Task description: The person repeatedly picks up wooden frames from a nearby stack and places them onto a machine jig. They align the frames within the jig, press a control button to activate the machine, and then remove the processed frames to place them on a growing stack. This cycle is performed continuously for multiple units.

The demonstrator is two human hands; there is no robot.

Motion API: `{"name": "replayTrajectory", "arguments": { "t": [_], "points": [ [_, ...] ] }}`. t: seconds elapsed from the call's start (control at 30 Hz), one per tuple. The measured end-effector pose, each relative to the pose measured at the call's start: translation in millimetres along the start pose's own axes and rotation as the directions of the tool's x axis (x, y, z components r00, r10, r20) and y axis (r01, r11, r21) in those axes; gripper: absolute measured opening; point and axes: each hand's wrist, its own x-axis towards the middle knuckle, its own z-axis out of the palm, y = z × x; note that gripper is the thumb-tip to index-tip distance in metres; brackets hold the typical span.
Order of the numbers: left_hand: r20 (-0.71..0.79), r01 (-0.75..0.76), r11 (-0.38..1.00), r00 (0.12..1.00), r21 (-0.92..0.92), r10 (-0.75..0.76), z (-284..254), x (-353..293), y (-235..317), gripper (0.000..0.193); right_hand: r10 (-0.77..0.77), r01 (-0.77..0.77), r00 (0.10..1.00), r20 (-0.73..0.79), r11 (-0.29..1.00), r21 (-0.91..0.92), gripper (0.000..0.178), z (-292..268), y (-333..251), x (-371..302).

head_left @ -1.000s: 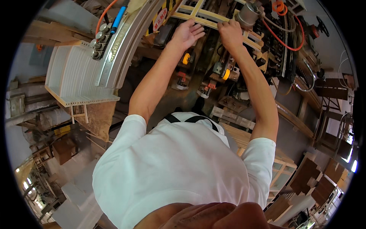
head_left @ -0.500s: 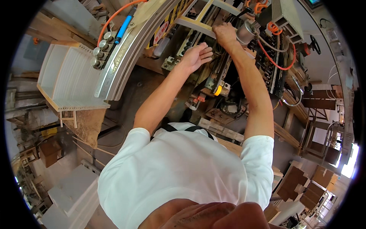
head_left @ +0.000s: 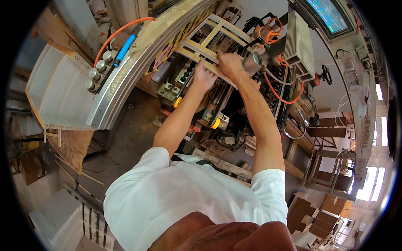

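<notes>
A pale, ladder-like wooden frame (head_left: 213, 34) with crossbars lies over the machine bed at the top middle. My left hand (head_left: 204, 78) is closed on its near rail (head_left: 189, 54), thumb up along the wood. To the right, my right hand (head_left: 230, 65) bends its fingers over the frame beside a round metal cylinder (head_left: 251, 64). Its palm and the undersides of its fingers are out of sight.
A curved-looking metal beam (head_left: 121, 90) carries valves with a blue air-gun-like tool (head_left: 124, 51). Stacked pale panels (head_left: 63, 90) stand at left. Orange hoses (head_left: 274, 95), a ribbed grey housing (head_left: 298, 44) and a lit screen (head_left: 328, 16) are at right.
My left hand has gone from open beside the frame to closed on its near rail. The frame now reaches nearer, with my right hand still on it. The view has shifted, showing the screen.
</notes>
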Motion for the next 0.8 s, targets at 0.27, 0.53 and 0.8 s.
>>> {"name": "replayTrajectory", "arguments": {
  "t": [0.27,0.53,0.8],
  "points": [
    [-0.121,-0.039,0.995,0.991,0.093,0.05,-35,-83,-9,0.027,-0.081,0.079,0.996,0.027,0.995,0.063,0.018,3,8,8],
    [-0.076,0.087,0.994,0.994,0.066,-0.082,-63,-221,1,0.029,-0.107,0.104,0.993,0.043,0.993,0.055,0.016,5,7,10],
    [-0.11,0.21,0.966,0.975,0.149,-0.195,-80,-343,25,0.033,0.029,-0.022,0.972,0.235,0.999,-0.032,0.022,12,-5,19]
  ]
}}
